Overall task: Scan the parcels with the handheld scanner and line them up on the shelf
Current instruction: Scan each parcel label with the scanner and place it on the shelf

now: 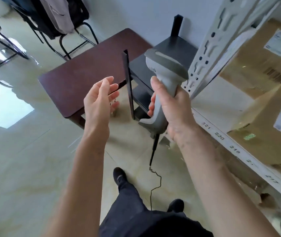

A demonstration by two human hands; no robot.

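My right hand [172, 108] grips the handle of a grey and white handheld scanner [164, 71], held upright with its head pointing away; a black cable [154, 170] hangs from its base to the floor. My left hand [100, 100] hovers empty to the left of the scanner, palm turned inward, fingers relaxed. Two brown cardboard parcels with white labels sit on the white shelf [225, 139] at the right: one farther [262, 60], one nearer [269, 127]. Numbers run along the shelf's front edge.
A white slotted shelf upright [209, 48] rises just right of the scanner. A dark brown table [85, 72] and a black metal rack [153, 69] stand ahead. Black chairs [64, 23] with clothing stand at the back left. My legs and shoes are below on the tiled floor.
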